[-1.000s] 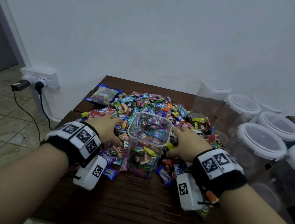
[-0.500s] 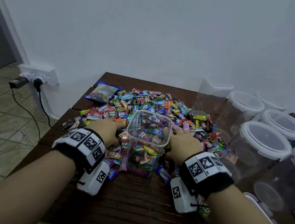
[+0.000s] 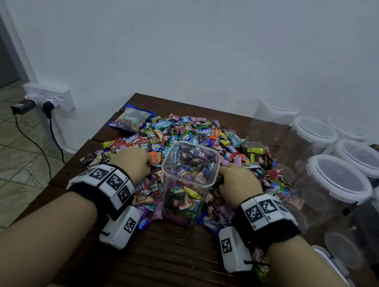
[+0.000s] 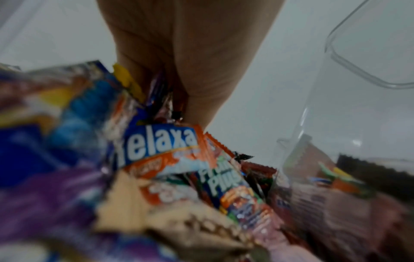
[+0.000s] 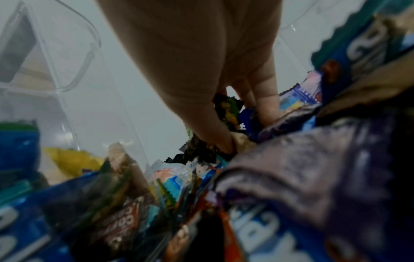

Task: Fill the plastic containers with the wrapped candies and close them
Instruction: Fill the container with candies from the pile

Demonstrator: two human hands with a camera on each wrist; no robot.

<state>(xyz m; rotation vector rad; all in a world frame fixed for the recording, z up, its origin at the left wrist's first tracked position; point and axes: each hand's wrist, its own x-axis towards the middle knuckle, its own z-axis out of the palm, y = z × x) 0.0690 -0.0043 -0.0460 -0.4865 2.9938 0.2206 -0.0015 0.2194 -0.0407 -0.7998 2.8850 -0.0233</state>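
Both hands are laid palm down on the pile of wrapped candies (image 3: 184, 137), one on each side of an open clear container (image 3: 188, 179) that stands upright near the middle of the wooden table (image 3: 167, 262).

The left hand (image 3: 132, 161) is pressed into the candies just left of the container. In the left wrist view its fingers (image 4: 201, 99) are seen curled down into the wrappers, with several candies bunched beneath them; a grip on the candies is suggested, though the fingertips are hidden among the wrappers. The container wall (image 4: 336, 124) is seen just to the right of this hand, apart from it.

The right hand (image 3: 239, 183) is placed just right of the container, close against its wall; whether it touches the plastic cannot be told. In the right wrist view its fingers (image 5: 264, 99) and thumb are curled and dug into the candies, with dark wrappers caught between them.

The container is already filled nearly to its rim with mixed candies, and no lid is on it. The pile is spread around and behind it toward the far wall.

Several taller clear containers (image 3: 333, 188) with white lids are grouped at the right of the table, well apart from both hands. A sealed candy bag (image 3: 130, 120) is lying at the far left of the pile.
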